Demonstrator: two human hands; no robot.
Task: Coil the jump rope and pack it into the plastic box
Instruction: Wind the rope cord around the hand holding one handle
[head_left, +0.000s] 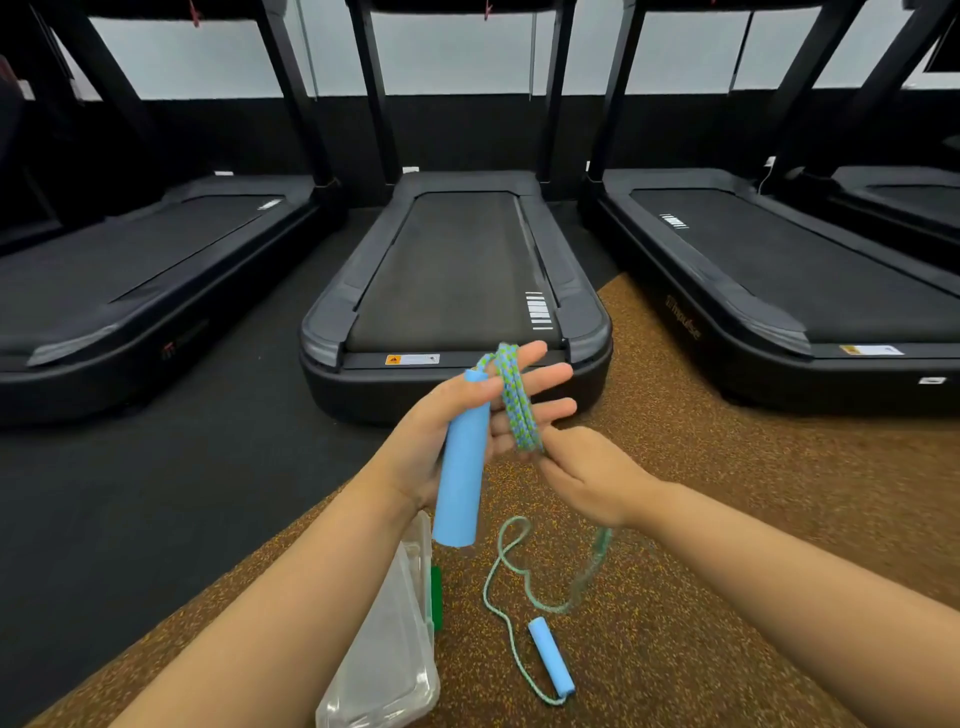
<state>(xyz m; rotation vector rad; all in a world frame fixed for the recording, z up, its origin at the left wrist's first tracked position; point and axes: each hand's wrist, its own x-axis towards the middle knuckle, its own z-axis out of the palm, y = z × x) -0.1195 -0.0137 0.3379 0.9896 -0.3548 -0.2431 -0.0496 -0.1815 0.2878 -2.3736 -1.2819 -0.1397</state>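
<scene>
Gym, treadmills (457, 270) ahead, speckled brown floor (727, 519). Left hand (467, 415) fingers spread, thumb pinning blue handle (462, 467), rope (514, 400) looped over fingers. Right hand (587, 478) pinching rope below coils. Second handle (551, 657) on floor near clear plastic box (389, 649).

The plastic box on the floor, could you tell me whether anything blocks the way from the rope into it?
The plastic box appears closed, its lid down; that lid stands between the jump rope and the inside. Nothing else visibly blocks it.
</scene>
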